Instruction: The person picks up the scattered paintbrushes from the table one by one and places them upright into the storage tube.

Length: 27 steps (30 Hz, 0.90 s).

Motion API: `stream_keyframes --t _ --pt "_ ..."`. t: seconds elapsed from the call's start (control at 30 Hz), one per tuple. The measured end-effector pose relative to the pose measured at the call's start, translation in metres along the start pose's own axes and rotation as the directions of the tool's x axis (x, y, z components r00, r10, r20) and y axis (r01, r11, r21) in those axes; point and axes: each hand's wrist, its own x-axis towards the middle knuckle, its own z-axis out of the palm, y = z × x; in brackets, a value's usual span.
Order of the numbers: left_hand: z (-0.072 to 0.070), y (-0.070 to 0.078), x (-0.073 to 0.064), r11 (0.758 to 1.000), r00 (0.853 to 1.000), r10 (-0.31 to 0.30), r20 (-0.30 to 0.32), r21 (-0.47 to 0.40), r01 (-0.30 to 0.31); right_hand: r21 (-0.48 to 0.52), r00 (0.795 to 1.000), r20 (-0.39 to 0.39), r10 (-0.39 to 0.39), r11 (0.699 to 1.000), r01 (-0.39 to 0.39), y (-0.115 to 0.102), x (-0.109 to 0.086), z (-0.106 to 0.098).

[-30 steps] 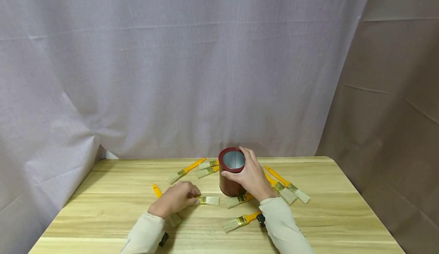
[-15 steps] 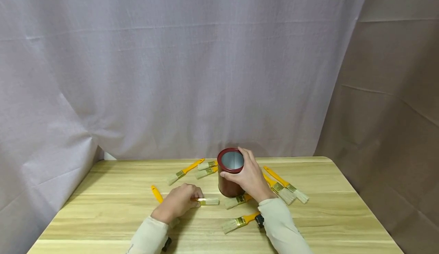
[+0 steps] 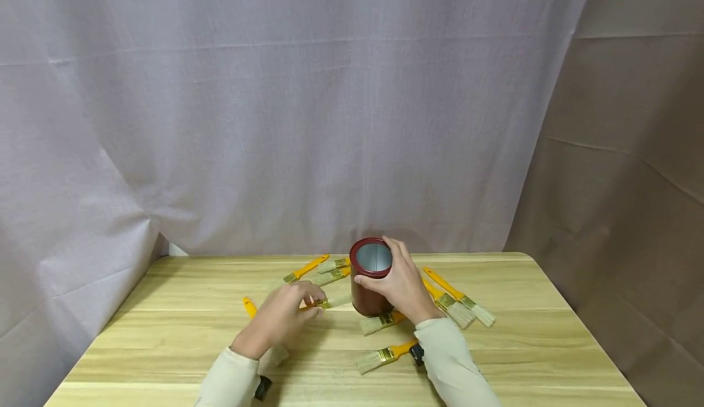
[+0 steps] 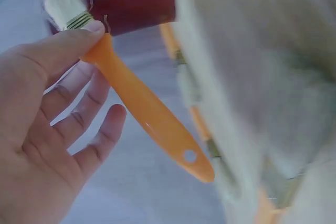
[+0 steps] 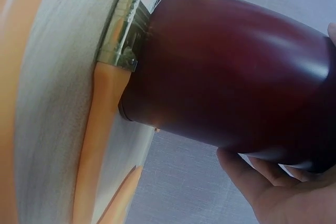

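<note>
Between thumb and fingers, my left hand point(image 3: 280, 312) pinches a paintbrush point(image 4: 142, 100) near its metal band. Its orange handle, with a hole at the end, and pale bristles show in the left wrist view; the brush is off the table, bristles toward the can. My right hand point(image 3: 403, 285) grips the upper side of a dark red can point(image 3: 365, 297), which stands upright with its open top showing a grey metal inside. In the right wrist view another paintbrush point(image 5: 97, 129) lies on the table close by the foot of the can point(image 5: 226, 72).
More paintbrushes lie about the wooden table point(image 3: 165, 333): one brush point(image 3: 385, 355) in front, a pair with a nearer brush point(image 3: 459, 297) to the right, others such as a brush point(image 3: 308, 267) at the back left. A grey curtain point(image 3: 275, 120) hangs behind.
My left hand has lifted the paintbrush from the table and carried it slightly up and away from me. My right hand and the can have stayed put.
</note>
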Motion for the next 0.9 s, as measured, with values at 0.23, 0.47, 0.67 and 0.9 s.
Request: stream_keyframes --t 0.23,0.47,0.67,0.9 --pt "-0.027 0.020 0.012 0.995 0.991 0.001 -0.135 -0.102 -0.015 0.009 1.000 -0.009 -0.004 1.000 0.004 0.001 0.000 0.000" --pt "-0.052 0.034 0.031 0.977 0.970 0.023 -0.242 -0.202 -0.073 0.018 0.999 -0.031 -0.039 0.999 0.040 0.000 0.000 0.005" --pt "-0.073 0.048 0.053 0.960 0.954 0.037 -0.297 -0.254 -0.116 0.024 0.999 -0.028 -0.033 0.999 0.034 0.000 -0.001 0.004" --pt "-0.095 0.065 0.088 0.939 0.947 -0.026 -0.320 -0.332 -0.086 0.021 0.999 -0.023 -0.023 1.000 0.023 0.001 0.001 0.005"
